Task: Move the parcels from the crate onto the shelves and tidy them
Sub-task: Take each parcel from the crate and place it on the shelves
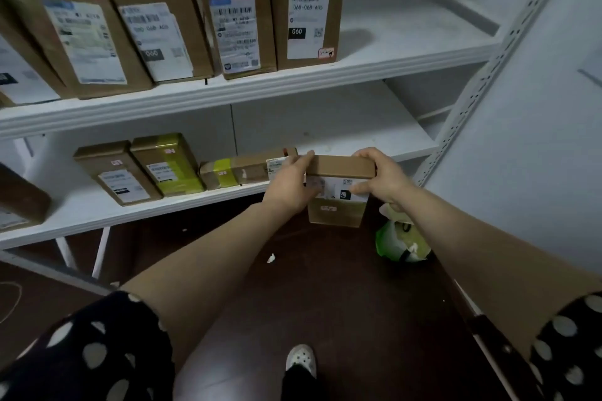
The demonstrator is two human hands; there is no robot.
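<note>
I hold a brown cardboard parcel (338,192) with a white label upright in front of the lower shelf (374,140). My left hand (290,185) grips its left side and my right hand (381,177) grips its top right corner. The parcel hangs just past the shelf's front edge, above the floor. To its left on the lower shelf lie a flat parcel (247,169) with yellow tape, a yellow-taped parcel (167,164) and a brown parcel (117,172). Several upright parcels (234,19) line the upper shelf (407,42). No crate is in view.
A green and white plastic bag (400,241) lies on the dark floor (325,286) below my right hand. A white upright post (488,85) with holes bounds the shelves on the right. Another parcel (19,198) sits at the far left of the lower shelf.
</note>
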